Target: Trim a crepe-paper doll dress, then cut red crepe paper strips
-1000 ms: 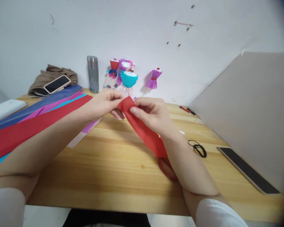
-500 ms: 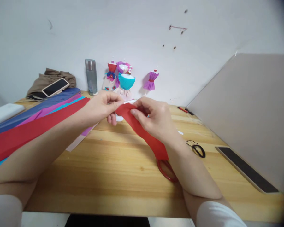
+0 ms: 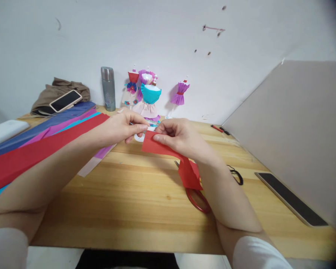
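Observation:
My right hand (image 3: 182,140) pinches a red crepe paper strip (image 3: 161,146) between thumb and fingers. The strip's left end sticks out flat, and its other end folds down over the red-handled scissors (image 3: 197,201) on the table. My left hand (image 3: 126,127) is closed in a pinch just left of the strip. A thin white strip (image 3: 151,129) shows at its fingertips, running toward my right hand; whether the red paper is joined to it, I cannot tell. Beneath my left fingers a white round piece (image 3: 139,138) is partly hidden.
Layered coloured paper (image 3: 50,147) lies at the left under my forearm. Along the wall stand a grey bottle (image 3: 108,89) and several small paper dresses on stands (image 3: 151,95). A black hair tie (image 3: 236,175) and a dark flat device (image 3: 291,198) rest at the right.
My hands have drawn slightly apart, and the left no longer touches the red paper. The strip's left end has swung out flat, its lower part now bent, baring the scissor tips.

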`<state>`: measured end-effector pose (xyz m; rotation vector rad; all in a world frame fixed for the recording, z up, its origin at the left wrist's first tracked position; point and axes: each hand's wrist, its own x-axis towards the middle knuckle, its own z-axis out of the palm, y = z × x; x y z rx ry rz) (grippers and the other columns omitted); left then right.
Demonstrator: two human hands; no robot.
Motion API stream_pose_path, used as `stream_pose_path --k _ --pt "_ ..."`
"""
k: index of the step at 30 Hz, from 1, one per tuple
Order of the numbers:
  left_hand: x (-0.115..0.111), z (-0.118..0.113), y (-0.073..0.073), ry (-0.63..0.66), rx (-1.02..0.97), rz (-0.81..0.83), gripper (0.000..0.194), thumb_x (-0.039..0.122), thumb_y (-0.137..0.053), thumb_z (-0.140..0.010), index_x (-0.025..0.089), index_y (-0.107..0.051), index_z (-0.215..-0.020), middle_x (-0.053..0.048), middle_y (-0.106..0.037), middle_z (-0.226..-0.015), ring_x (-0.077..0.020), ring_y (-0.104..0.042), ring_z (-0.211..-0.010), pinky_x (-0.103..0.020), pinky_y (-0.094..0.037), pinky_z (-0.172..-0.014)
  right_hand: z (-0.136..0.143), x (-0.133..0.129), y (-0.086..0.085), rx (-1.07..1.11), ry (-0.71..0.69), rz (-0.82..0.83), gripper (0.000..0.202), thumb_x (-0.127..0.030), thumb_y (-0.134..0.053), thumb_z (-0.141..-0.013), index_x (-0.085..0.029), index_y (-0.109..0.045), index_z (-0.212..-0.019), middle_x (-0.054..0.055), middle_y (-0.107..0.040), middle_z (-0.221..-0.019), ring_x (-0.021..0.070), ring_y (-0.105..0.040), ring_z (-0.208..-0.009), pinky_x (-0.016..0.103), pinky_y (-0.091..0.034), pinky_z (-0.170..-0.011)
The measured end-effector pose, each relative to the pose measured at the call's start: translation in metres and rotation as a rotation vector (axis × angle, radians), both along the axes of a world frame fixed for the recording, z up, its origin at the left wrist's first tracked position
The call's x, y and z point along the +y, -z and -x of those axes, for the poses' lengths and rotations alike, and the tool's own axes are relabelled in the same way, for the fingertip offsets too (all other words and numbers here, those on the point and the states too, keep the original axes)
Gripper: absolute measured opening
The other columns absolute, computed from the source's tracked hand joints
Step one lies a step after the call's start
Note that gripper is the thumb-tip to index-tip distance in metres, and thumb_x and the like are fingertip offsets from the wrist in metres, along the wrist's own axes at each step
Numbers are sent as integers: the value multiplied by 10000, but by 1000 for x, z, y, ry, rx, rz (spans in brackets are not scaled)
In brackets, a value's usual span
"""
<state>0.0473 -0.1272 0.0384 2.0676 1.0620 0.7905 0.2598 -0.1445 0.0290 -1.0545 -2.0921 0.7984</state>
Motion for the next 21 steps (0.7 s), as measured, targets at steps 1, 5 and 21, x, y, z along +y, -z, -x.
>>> stream_pose_path --k 1,5,21 --pt "0 -1 0 -8 10 1 198 248 -640 -903 135 -803 -901 38 -551 -490 -86 -478 -427 -202 -378 -485 0 0 0 6 6 2 220 -281 -667 -829 -191 -541 -672 -55 -471 -601 87 -396 -567 255 -298 -551" --pt "0 -3 0 -30 67 -17 219 228 -605 -922 137 -800 -884 31 -547 -472 -99 -509 -457 -209 -391 -527 1 1 0 1 22 -20 239 -287 -667 -831 -199 -527 -659 -54 -462 -586 87 -389 -554 259 -287 -539" --pt "-5 -5 -1 -27 112 -35 219 220 -574 -936 151 -778 -977 58 -518 -520 -87 -462 -443 -212 -335 -493 5 -9 -1 -99 165 -223 259 -210 -639 -878 -207 -513 -652 -15 -518 -613 140 -468 -645 303 -321 -632"
